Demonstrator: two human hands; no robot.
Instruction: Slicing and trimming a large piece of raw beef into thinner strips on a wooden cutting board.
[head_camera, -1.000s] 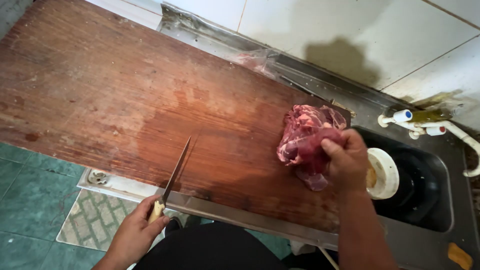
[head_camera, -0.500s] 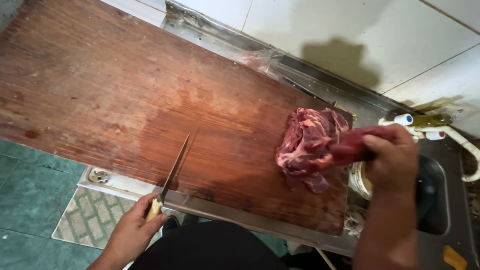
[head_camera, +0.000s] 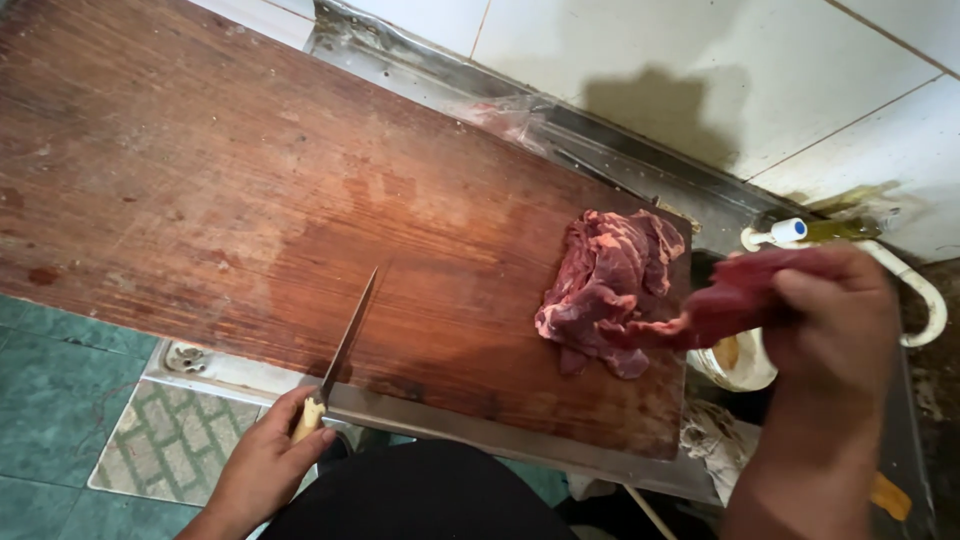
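While the left hand (head_camera: 262, 462) grips a knife (head_camera: 343, 347), right hand (head_camera: 830, 318) fingers clamp a raised meat strip (head_camera: 735, 300).

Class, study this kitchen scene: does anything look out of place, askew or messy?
Yes. The wooden cutting board overhangs the counter edge. A strip of raw meat, pulled by the right hand, stretches past the board's end. The left hand holds a knife.

Wet wooden board (head_camera: 250, 190) bearing raw meat pile (head_camera: 605, 285), knife tip (head_camera: 368, 285)
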